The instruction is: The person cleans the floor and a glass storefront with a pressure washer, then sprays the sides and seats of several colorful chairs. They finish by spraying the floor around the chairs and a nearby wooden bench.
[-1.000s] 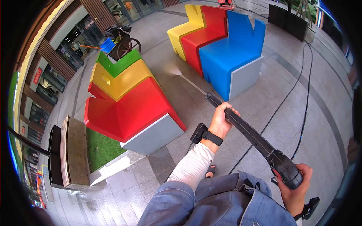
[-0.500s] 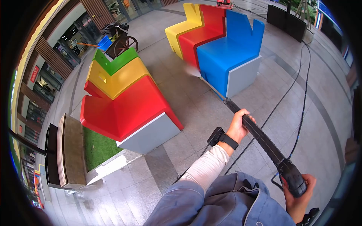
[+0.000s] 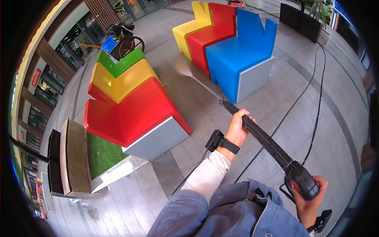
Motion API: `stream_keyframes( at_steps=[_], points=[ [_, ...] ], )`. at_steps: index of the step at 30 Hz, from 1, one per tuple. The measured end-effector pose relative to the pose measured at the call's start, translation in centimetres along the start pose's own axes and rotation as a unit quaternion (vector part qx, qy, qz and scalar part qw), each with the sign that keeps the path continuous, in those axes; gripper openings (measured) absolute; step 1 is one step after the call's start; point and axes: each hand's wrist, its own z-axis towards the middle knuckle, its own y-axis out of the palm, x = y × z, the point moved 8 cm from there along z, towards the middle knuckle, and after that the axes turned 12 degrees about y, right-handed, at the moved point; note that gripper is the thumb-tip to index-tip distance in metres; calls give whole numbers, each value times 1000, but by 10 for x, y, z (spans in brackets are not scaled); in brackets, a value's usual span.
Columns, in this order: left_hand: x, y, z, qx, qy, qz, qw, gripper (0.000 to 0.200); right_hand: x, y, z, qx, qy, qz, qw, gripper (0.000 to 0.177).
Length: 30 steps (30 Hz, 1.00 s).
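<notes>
A black pressure washer gun (image 3: 266, 140) with a long thin lance slants across the front of my body. My left hand (image 3: 239, 128) wraps round its barrel near the middle. At the rear end, my right hand (image 3: 310, 199) grips the handle; the trigger is partly hidden. White spray (image 3: 183, 70) leaves the nozzle, which points at the paving between two rows of colored seats. Nearest the lance is the blue seat (image 3: 233, 55), with a red seat (image 3: 209, 37) and a yellow seat (image 3: 189, 29) beyond it.
To the left stand a red bench seat (image 3: 134, 112), a yellow one (image 3: 126, 85) and a green one (image 3: 122, 65). A black hose (image 3: 312, 134) trails over the paving on the right. Further off are a wheeled cart (image 3: 128, 45) with a blue bucket (image 3: 109, 43) and a planter (image 3: 75, 158).
The lance has swung left, away from the blue seat's base, and its spray now falls further left on the paving. Both hands have moved slightly left with the gun.
</notes>
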Motion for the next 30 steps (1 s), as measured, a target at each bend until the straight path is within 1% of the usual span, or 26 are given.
stream_keyframes(
  at_steps=[3,5,8,12,15,17,19,21,24,26,27,29,30],
  points=[
    [5,-10,2,26,1,-3,1000,15,1,1,5,5,32,22,999,54],
    [7,-15,7,31,5,3,999,16,3,7,5,-8,58,60,996,54],
    [8,-10,16,3,22,47,999,21,7,15,0,0,64,73,995,56],
    [20,-8,9,27,39,58,997,22,9,14,6,1,62,82,995,55],
    [23,-13,11,39,43,60,997,25,10,15,9,2,85,100,991,55],
    [22,-11,12,26,44,58,997,26,9,17,8,-6,98,122,988,55],
    [19,-8,15,13,44,67,997,25,7,17,4,-4,86,107,991,55],
    [16,-8,13,13,46,63,997,26,9,12,5,0,77,90,993,55],
    [15,-8,8,31,52,72,996,26,16,8,13,-20,89,114,989,56],
    [14,-9,1,46,49,69,995,28,24,4,18,-8,144,172,974,56],
    [14,-8,0,46,49,69,995,28,26,4,15,-9,144,173,974,56],
    [7,-4,0,24,32,80,996,28,23,3,4,-4,82,95,992,56],
    [1,-1,3,0,22,70,997,28,24,4,1,-5,80,96,992,56]
  ],
)
